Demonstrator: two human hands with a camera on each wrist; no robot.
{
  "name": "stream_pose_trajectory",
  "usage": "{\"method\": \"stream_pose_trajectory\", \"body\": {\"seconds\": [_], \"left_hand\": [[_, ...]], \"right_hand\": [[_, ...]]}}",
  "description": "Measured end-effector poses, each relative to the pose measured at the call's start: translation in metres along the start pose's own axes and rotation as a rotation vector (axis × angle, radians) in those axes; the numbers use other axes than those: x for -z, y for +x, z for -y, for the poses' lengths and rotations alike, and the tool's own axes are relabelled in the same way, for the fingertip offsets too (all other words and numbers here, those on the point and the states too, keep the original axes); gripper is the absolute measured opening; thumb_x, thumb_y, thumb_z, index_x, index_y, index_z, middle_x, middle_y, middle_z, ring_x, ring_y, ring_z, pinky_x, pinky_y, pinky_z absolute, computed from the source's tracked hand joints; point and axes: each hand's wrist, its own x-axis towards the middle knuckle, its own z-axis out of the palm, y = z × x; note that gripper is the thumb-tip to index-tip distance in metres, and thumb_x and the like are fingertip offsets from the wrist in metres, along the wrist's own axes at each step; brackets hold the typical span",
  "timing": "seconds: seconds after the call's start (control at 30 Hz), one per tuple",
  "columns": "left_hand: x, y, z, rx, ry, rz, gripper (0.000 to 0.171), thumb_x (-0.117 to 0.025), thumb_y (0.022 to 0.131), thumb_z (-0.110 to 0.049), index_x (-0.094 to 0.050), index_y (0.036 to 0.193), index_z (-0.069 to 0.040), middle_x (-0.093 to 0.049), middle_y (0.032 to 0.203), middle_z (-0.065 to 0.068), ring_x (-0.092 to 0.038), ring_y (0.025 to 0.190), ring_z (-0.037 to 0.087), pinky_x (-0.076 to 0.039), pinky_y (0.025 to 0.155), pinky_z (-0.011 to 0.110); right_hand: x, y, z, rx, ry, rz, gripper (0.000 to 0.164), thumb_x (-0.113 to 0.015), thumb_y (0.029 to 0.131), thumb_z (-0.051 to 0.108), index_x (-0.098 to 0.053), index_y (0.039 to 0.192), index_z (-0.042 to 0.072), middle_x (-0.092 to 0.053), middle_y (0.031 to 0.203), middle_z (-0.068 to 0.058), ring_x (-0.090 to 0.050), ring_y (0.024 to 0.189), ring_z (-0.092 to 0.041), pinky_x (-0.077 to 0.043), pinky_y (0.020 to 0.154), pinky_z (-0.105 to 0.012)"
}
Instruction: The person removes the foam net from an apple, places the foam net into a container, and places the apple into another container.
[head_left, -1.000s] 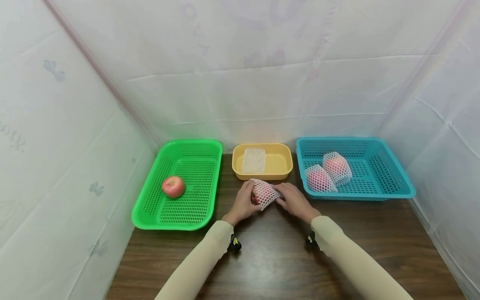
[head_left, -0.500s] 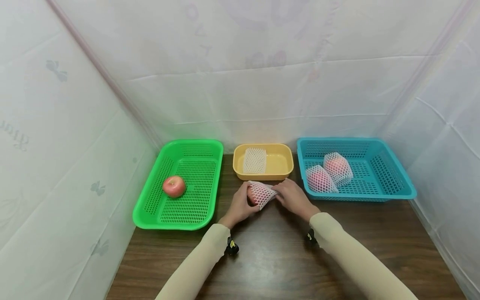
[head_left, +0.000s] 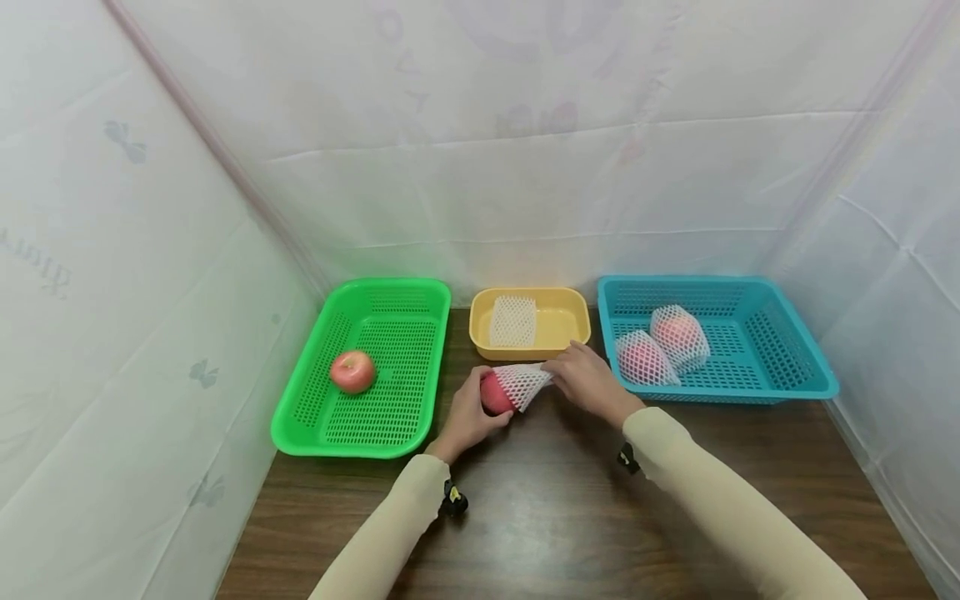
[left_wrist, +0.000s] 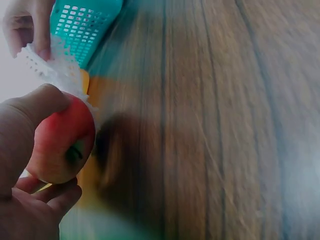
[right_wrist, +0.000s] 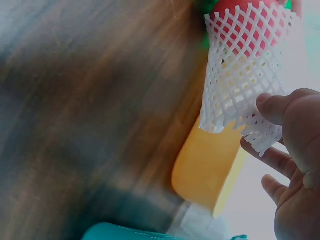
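Note:
My left hand (head_left: 467, 419) grips a red apple (left_wrist: 62, 142) by its bare stem end, thumb on one side and fingers on the other. A white foam net sleeve (right_wrist: 245, 75) covers the apple's other end and stretches off to the right. Its loose far edge is pinched between thumb and fingers of my right hand (head_left: 588, 381). Both hands are over the dark wooden table, just in front of the yellow tray (head_left: 558, 354). In the right wrist view the sleeve narrows and hangs slack beyond the apple.
The green basket (head_left: 360, 452) at left holds one bare apple (head_left: 352, 372). Another flat net sleeve (head_left: 513, 322) lies in the yellow tray. Two net-wrapped apples (head_left: 678, 333) sit in the blue basket (head_left: 750, 392) at right. White curtains (head_left: 480, 192) enclose the table's back and sides.
The left hand has moved slightly left with the apple, and more of its red skin shows outside the sleeve. The right hand keeps its pinch on the sleeve's end, now pulled out longer.

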Motion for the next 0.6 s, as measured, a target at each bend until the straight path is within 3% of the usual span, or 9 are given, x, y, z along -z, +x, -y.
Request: {"method": "stream_pose_trajectory", "body": {"seconds": [0.27, 0.47, 0.6], "left_hand": [[0.005, -0.009, 0.006, 0.029, 0.072, 0.010, 0.080, -0.090, 0.076, -0.022, -0.049, 0.143, -0.005, -0.060, 0.133, 0.014, -0.059, 0.119, 0.032, -0.051, 0.100, 0.050], [0.006, -0.012, 0.003, 0.034, 0.062, -0.011, 0.077, -0.092, 0.074, -0.017, -0.049, 0.136, -0.003, -0.061, 0.128, 0.016, -0.062, 0.115, 0.032, -0.054, 0.097, 0.047], [0.008, -0.015, 0.001, 0.032, 0.080, -0.018, 0.076, -0.092, 0.073, -0.013, -0.048, 0.134, -0.002, -0.063, 0.127, 0.017, -0.064, 0.113, 0.033, -0.055, 0.096, 0.048]], "right_hand": [[0.011, 0.004, 0.001, 0.016, -0.027, -0.002, 0.022, -0.077, 0.093, 0.013, -0.078, 0.115, 0.012, -0.077, 0.109, -0.004, -0.067, 0.104, -0.026, -0.041, 0.113, -0.049], [0.018, 0.008, 0.003, 0.005, -0.010, -0.027, 0.022, -0.078, 0.091, 0.014, -0.078, 0.113, 0.011, -0.075, 0.103, -0.006, -0.063, 0.094, -0.024, -0.053, 0.093, -0.040], [0.024, 0.011, 0.004, -0.007, 0.040, -0.053, 0.019, -0.075, 0.091, 0.008, -0.077, 0.111, 0.008, -0.074, 0.105, -0.008, -0.066, 0.098, -0.026, -0.057, 0.090, -0.042]]}}
